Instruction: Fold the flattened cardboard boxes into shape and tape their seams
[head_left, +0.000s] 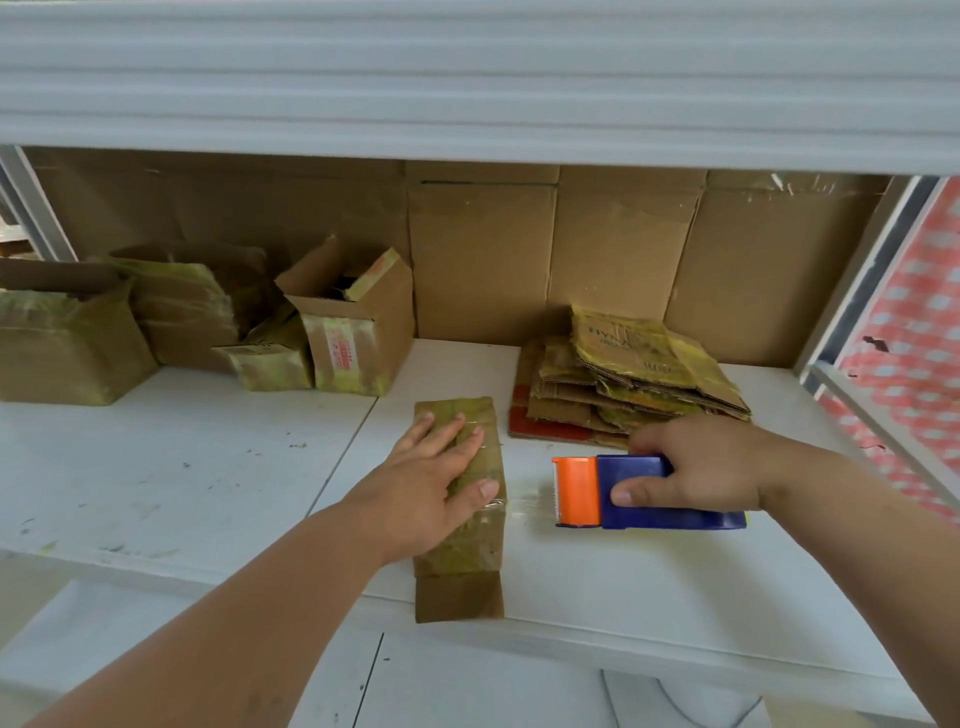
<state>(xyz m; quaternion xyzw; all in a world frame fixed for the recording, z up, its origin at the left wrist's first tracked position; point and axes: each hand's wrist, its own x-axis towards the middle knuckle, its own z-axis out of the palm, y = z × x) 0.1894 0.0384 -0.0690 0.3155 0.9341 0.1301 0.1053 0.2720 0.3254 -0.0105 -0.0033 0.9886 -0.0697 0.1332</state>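
Observation:
A small folded cardboard box (470, 540) lies on the white shelf (182, 467), near its front edge. My left hand (431, 488) lies flat on the box top, fingers straight, thumb at the right edge. My right hand (696, 470) grips a blue and orange tape dispenser (644, 493) just right of the box. A strip of clear tape (527, 499) stretches from the dispenser's orange end to the box side. A stack of flattened cardboard boxes (623, 379) lies behind my right hand.
Several folded, taped boxes (343, 332) stand at the back left of the shelf. Brown cardboard sheets (613, 249) line the back wall. An upper white shelf (467, 78) hangs overhead. A metal upright and red patterned cloth (914, 322) are at the right.

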